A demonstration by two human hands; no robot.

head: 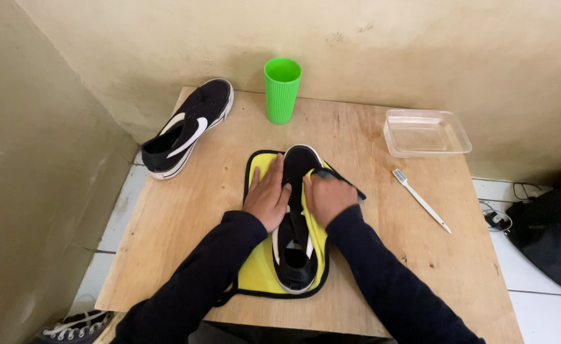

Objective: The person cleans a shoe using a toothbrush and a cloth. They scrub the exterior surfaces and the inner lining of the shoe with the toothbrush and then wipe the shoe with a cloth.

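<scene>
From the head camera I saw my left hand (266, 196) lying flat, fingers straight and close together, on the yellow cloth with black edging (257, 271) and against the left side of the black low-top canvas shoe with white trim (295, 245). That shoe lay lengthwise on the cloth near the middle of the square plywood tabletop (185, 216), toe pointing away from me. My right hand (327, 196) pressed the cloth's right edge up against the shoe's other side, fingers curled over the folded fabric; whether they pinched it I could not tell.

A second black shoe with a white curved stripe (188, 127) rested at the table's far left corner, partly over the edge. A ribbed green plastic cup (282, 89) stood upright at the far edge, just beyond the cloth. A clear shallow rectangular plastic container (426, 132) sat at the far right, and a white toothbrush (420, 200) lay diagonally between it and my right sleeve. Another laced shoe (73, 326) lay on the tiled floor, lower left.
</scene>
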